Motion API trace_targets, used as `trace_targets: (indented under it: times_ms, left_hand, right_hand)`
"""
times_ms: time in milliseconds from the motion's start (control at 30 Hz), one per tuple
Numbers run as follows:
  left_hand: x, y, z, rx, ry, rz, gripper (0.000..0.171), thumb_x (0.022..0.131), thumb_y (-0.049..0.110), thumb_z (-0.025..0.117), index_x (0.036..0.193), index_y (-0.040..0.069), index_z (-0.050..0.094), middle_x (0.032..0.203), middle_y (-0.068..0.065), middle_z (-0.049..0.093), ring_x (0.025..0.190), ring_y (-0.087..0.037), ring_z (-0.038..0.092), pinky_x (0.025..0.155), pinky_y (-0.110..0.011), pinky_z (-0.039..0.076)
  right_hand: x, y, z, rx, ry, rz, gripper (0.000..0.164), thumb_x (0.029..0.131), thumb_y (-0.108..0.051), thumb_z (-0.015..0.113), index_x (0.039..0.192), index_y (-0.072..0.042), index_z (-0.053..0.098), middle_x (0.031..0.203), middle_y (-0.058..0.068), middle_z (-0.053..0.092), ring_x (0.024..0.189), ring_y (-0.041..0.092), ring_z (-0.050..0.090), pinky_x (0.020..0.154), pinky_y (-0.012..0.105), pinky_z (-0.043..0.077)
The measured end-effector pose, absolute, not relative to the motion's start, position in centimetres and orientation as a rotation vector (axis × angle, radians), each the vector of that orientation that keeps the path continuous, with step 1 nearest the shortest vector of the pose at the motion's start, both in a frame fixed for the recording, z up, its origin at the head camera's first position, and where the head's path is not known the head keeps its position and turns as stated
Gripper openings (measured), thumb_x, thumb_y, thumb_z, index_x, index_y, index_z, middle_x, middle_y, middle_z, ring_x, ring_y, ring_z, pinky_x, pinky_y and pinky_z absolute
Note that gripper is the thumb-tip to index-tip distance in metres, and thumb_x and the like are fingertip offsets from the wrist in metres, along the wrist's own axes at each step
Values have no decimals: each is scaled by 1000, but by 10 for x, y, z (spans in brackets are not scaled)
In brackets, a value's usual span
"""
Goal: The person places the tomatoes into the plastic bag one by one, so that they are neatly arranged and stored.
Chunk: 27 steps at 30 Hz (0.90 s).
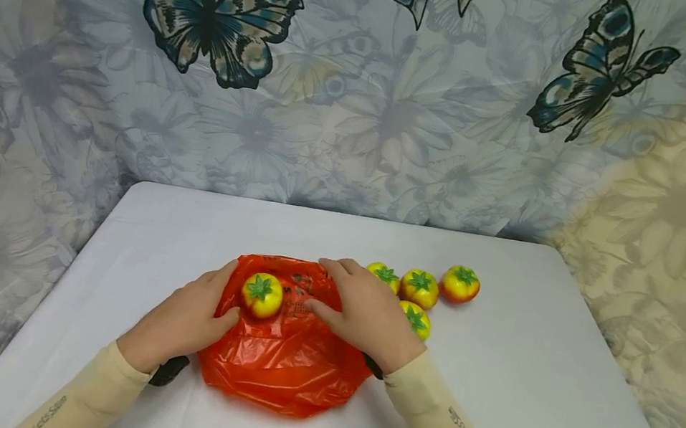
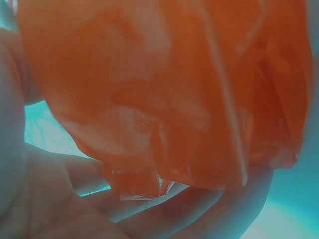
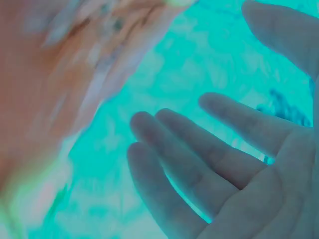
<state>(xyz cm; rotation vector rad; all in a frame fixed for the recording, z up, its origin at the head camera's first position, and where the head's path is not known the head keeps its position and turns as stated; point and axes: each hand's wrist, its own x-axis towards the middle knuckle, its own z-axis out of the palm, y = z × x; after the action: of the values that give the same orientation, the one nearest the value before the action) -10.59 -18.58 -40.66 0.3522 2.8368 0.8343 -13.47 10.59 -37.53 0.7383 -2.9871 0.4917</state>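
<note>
A red-orange plastic bag (image 1: 291,359) lies on the white table, its surface crumpled and shiny. A yellow-and-red tomato-like fruit (image 1: 262,295) with a green leafy top sits within the bag's outline, toward its left. My left hand (image 1: 190,309) touches the bag's left side, the thumb beside the fruit. In the left wrist view, long relaxed fingers (image 2: 199,214) lie behind the bag's lower edge. My right hand (image 1: 372,312) hovers over the bag's right side. The right wrist view shows its fingers (image 3: 194,179) spread, with nothing between them and the bag off to the left.
Several similar fruits stand on the table right of the bag: one fruit (image 1: 419,288) in the middle, another (image 1: 460,285) farther right, and one (image 1: 416,319) close to my right hand. A butterfly-patterned cloth (image 1: 385,140) hangs behind the table (image 1: 510,380).
</note>
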Motion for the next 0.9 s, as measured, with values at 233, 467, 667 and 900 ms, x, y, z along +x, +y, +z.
trace_targets:
  times_ms: [233,467,667,900]
  left_hand:
    - [-106,-187,-406,366,2853,828,83,102,26,66,172,6,24,157,-28,54,135,-45,62,104,-66,57]
    - [-106,-185,-408,387,2850,820,83,102,25,66,171,5,25,156,-28,55,134,-44,62,105,-66,57]
    - [-107,-186,-408,383,2850,823,83,101,24,67,171,5,25,155,-27,56,131,-42,63,103,-65,58]
    - [-106,-183,-405,385,2853,824,83,102,24,65,171,4,25,156,-27,56,135,-44,62,106,-66,56]
  right_hand:
    - [-117,168,-375,595,-2916,359,64,93,-46,84,144,-11,66,134,10,71,119,28,71,95,48,65]
    - [-103,206,-388,469,-2965,303,67,90,-40,88,144,-7,66,136,13,69,125,33,68,99,55,63]
    - [-101,214,-400,418,-2979,282,73,85,-40,92,145,-8,65,122,13,68,105,30,67,89,52,65]
    - [-102,215,-407,358,-2985,307,77,83,-37,94,148,-8,63,124,14,65,105,31,67,90,53,65]
